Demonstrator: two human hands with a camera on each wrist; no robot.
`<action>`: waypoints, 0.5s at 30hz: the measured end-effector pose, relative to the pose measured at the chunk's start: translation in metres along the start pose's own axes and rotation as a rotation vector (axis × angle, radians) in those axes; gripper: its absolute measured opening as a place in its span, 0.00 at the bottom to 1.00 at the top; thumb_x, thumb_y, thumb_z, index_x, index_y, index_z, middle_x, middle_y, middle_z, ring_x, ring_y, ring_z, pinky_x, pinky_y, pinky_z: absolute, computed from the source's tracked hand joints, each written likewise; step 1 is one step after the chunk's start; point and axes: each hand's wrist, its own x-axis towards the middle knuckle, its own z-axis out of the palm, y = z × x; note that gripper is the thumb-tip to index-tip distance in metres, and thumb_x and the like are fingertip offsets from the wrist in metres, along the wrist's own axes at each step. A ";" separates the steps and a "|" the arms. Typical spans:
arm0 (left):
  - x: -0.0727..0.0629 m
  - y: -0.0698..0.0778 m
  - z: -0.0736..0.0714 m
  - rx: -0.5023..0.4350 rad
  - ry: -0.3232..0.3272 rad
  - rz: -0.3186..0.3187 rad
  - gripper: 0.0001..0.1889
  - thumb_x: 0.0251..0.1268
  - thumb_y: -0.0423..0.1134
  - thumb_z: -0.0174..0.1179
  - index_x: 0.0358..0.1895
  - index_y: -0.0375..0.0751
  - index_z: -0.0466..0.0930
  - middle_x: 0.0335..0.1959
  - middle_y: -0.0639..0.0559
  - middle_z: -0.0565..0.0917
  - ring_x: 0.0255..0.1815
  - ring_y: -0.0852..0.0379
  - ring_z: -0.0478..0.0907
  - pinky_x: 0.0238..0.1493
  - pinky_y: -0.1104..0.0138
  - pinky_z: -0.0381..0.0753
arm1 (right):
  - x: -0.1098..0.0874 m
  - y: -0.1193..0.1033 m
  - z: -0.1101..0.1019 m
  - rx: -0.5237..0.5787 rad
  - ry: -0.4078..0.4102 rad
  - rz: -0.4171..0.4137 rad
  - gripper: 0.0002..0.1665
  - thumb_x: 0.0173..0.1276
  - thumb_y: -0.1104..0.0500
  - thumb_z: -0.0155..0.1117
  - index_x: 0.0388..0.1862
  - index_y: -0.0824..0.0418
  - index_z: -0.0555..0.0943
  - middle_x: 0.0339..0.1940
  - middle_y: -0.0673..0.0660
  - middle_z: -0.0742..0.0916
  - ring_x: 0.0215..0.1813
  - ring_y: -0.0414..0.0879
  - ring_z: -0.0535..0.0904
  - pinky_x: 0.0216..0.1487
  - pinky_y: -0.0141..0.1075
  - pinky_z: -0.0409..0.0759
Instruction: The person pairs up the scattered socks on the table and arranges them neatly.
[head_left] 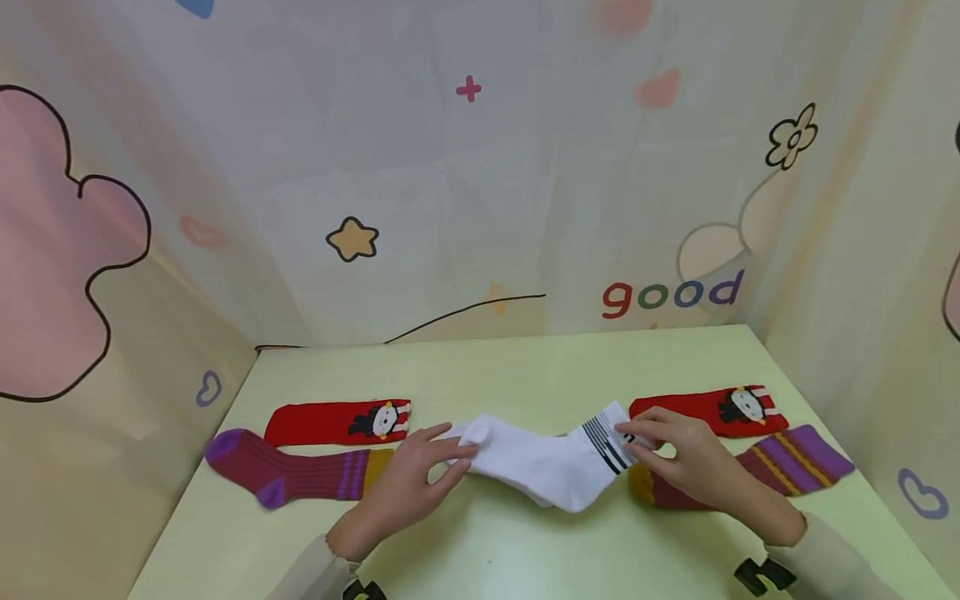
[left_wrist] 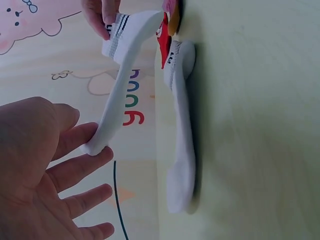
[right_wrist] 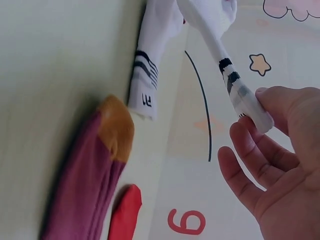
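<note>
A white sock [head_left: 540,462] with black stripes at its cuff is stretched between my two hands, raised over the table. My left hand [head_left: 408,479] holds its toe end at the fingertips, the other fingers spread. At the cuff, my right hand [head_left: 690,454] pinches the edge between thumb and fingers. A second white sock [left_wrist: 182,135] with similar stripes lies on the table below; in the head view the raised one mostly hides it. The striped cuff [right_wrist: 146,85] of this lower sock shows in the right wrist view.
On the left lie a red sock [head_left: 322,423] with a cartoon figure and a maroon sock [head_left: 300,479] with purple toe and heel. Matching red [head_left: 682,410] and maroon [head_left: 795,467] socks lie on the right, partly behind my right hand. A printed curtain [head_left: 450,167] surrounds the pale table [head_left: 525,550].
</note>
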 end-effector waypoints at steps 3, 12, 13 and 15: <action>-0.006 -0.002 0.001 -0.001 0.011 0.003 0.13 0.73 0.44 0.65 0.56 0.51 0.89 0.55 0.53 0.88 0.71 0.41 0.72 0.67 0.38 0.70 | -0.004 -0.004 0.006 0.019 0.014 -0.038 0.17 0.60 0.66 0.78 0.49 0.57 0.91 0.42 0.51 0.89 0.36 0.38 0.82 0.34 0.28 0.84; -0.023 -0.006 0.002 -0.005 -0.037 -0.050 0.13 0.73 0.44 0.65 0.56 0.53 0.89 0.55 0.59 0.87 0.70 0.42 0.73 0.66 0.40 0.72 | -0.017 -0.010 0.024 0.060 -0.023 -0.057 0.17 0.59 0.66 0.78 0.48 0.58 0.91 0.40 0.50 0.87 0.32 0.32 0.76 0.28 0.27 0.80; -0.024 -0.007 0.002 -0.009 -0.041 -0.051 0.13 0.73 0.44 0.65 0.56 0.53 0.89 0.55 0.59 0.87 0.70 0.42 0.73 0.66 0.40 0.72 | -0.019 -0.010 0.026 0.065 -0.024 -0.053 0.17 0.59 0.66 0.79 0.48 0.58 0.91 0.40 0.50 0.87 0.32 0.31 0.75 0.27 0.27 0.80; -0.027 -0.008 0.003 -0.016 -0.048 -0.056 0.13 0.73 0.45 0.64 0.56 0.54 0.89 0.55 0.61 0.87 0.70 0.42 0.73 0.66 0.40 0.72 | -0.021 -0.010 0.029 0.075 -0.028 -0.053 0.17 0.59 0.67 0.79 0.48 0.59 0.91 0.40 0.51 0.88 0.31 0.32 0.75 0.27 0.27 0.80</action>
